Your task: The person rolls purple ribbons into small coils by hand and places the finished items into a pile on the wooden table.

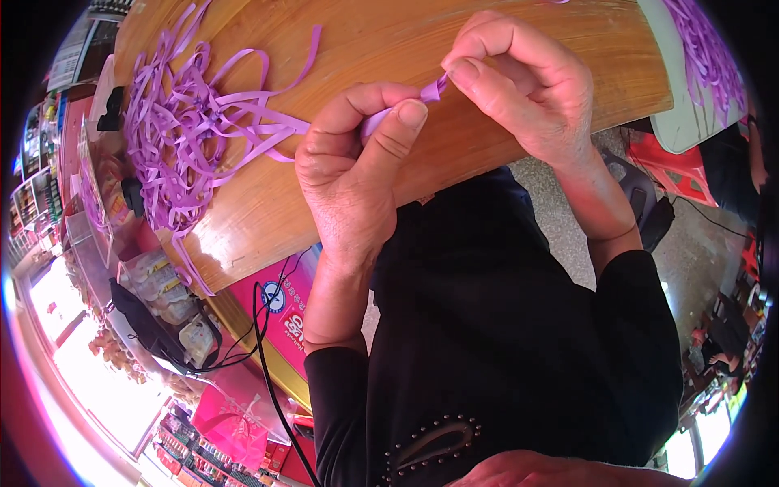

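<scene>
Both hands, left [357, 170] and right [523, 81], pinch 1 purple ribbon strip [432, 89].

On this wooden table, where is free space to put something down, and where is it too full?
Bare wood on the table lies along the far edge, above both hands, and in a strip near the front corner, between the ribbon pile and the left hand. The left end is crowded with tangled purple ribbons. The right hand covers the middle.

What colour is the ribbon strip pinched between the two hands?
Light purple, like the loose ribbon pile on the wooden table; the ribbon strip shows best in the head view.
</scene>
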Available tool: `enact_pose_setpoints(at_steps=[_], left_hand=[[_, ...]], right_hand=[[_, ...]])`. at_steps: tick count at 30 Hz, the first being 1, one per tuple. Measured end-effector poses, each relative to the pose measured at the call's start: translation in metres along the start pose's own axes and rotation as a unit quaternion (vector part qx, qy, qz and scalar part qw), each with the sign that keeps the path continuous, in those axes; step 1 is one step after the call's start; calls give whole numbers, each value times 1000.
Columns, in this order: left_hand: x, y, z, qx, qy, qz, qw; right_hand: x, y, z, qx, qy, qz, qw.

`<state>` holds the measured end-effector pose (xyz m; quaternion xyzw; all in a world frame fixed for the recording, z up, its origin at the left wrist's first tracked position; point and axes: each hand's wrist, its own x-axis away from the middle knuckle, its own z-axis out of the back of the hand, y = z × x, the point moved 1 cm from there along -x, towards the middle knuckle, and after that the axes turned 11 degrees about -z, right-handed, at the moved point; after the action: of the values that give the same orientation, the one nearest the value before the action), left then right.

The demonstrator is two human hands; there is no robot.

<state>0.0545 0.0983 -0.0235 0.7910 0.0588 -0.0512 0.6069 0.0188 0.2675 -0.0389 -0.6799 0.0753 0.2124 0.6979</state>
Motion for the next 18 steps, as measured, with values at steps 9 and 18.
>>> enact_pose_setpoints(at_steps=[9, 18], left_hand=[[0, 0, 0, 17, 13, 10, 1000], [3, 5, -4, 38, -7, -15, 999]], right_hand=[[-2, -15, 4, 84, 43, 80, 992], [-14, -44, -6, 363, -81, 219, 902]])
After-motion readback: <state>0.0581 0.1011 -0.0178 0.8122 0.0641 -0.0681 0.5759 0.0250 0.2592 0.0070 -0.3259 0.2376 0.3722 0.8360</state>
